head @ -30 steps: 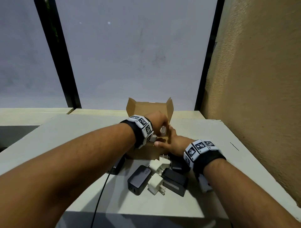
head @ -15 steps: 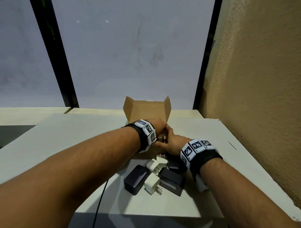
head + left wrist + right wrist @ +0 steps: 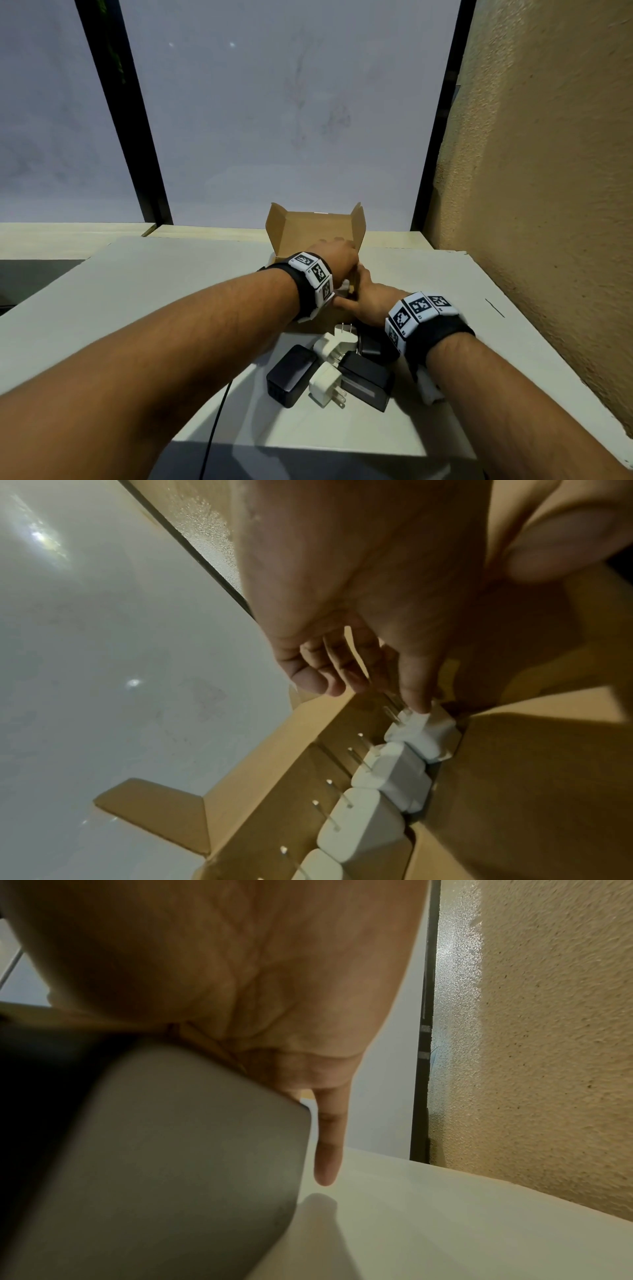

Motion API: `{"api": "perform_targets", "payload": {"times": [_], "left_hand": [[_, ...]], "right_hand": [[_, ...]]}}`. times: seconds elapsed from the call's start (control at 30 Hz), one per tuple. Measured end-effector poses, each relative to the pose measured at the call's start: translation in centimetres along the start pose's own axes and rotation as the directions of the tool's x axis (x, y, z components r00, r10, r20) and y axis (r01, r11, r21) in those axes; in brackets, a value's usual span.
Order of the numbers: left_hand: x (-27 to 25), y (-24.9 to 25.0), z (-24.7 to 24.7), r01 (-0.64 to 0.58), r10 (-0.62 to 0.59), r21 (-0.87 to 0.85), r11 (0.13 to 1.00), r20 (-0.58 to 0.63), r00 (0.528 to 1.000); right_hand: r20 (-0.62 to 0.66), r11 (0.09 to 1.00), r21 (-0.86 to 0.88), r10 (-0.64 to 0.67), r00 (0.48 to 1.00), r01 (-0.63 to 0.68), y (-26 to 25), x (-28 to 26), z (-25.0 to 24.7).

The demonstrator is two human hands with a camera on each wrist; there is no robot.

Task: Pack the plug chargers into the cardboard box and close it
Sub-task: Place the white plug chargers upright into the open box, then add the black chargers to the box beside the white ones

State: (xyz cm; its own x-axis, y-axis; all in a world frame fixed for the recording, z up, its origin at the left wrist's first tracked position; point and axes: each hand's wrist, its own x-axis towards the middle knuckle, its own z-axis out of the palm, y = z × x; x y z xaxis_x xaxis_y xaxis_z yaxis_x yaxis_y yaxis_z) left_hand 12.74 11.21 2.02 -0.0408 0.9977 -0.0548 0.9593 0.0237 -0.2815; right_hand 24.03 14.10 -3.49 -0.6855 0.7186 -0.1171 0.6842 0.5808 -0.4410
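The open cardboard box (image 3: 315,233) stands mid-table with its lid up at the back. My left hand (image 3: 337,255) reaches down inside it. Its fingertips (image 3: 418,707) pinch a white charger (image 3: 428,737) at the end of a row of white chargers (image 3: 390,775) lying along the box's wall (image 3: 514,791). My right hand (image 3: 366,298) grips the box's near right corner, thumb (image 3: 565,542) over the front wall, little finger (image 3: 327,1150) pointing at the table. Loose in front of the box lie black chargers (image 3: 291,375) (image 3: 366,380) (image 3: 371,344) and white chargers (image 3: 325,382) (image 3: 332,346).
A rough tan wall (image 3: 548,205) borders the white table (image 3: 445,394) on the right. A black cable (image 3: 219,411) runs off the front edge near the loose chargers. Frosted window panes with black frames (image 3: 150,154) rise behind the box.
My left hand has sunk deeper into the box with the white charger, which the head view no longer shows. My right hand has stayed on the box's corner.
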Motion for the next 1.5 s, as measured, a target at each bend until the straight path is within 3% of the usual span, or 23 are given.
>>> {"api": "perform_targets", "payload": {"times": [0.2,0.37,0.67,0.9,1.1,1.33,1.5], "left_hand": [[-0.4,-1.0,0.1,-0.021,0.028,-0.04,0.999,0.185,0.982],[-0.3,-1.4,0.9,0.029,-0.022,-0.034,0.999,0.194,0.981],[-0.8,-1.2,0.8,-0.042,0.041,0.019,0.999,0.08,0.996],[-3.6,-3.4,0.5,-0.013,-0.011,-0.252,0.968,-0.092,0.996],[-10.1,-7.4,2.9,-0.033,-0.019,-0.44,0.897,-0.113,0.993],[-15.8,-10.1,6.7,0.056,-0.051,-0.659,0.75,0.027,0.998],[-16.6,-9.3,7.5,0.091,0.019,-0.639,0.764,0.163,0.986]], "right_hand": [[-0.001,0.999,0.051,-0.003,1.0,0.003,0.3,0.3,0.6],[0.02,0.997,0.071,0.021,1.0,-0.022,0.4,0.4,0.5],[0.016,0.999,0.035,0.035,0.999,-0.036,0.5,0.8,0.6],[0.007,0.998,0.066,0.011,1.0,-0.011,0.5,0.6,0.7],[0.012,0.996,0.09,-0.003,1.0,0.001,0.9,1.1,0.9],[0.02,0.997,0.081,-0.012,1.0,0.01,0.7,0.9,0.7],[0.031,0.996,0.085,-0.004,0.999,0.001,0.5,0.7,0.5]]}}
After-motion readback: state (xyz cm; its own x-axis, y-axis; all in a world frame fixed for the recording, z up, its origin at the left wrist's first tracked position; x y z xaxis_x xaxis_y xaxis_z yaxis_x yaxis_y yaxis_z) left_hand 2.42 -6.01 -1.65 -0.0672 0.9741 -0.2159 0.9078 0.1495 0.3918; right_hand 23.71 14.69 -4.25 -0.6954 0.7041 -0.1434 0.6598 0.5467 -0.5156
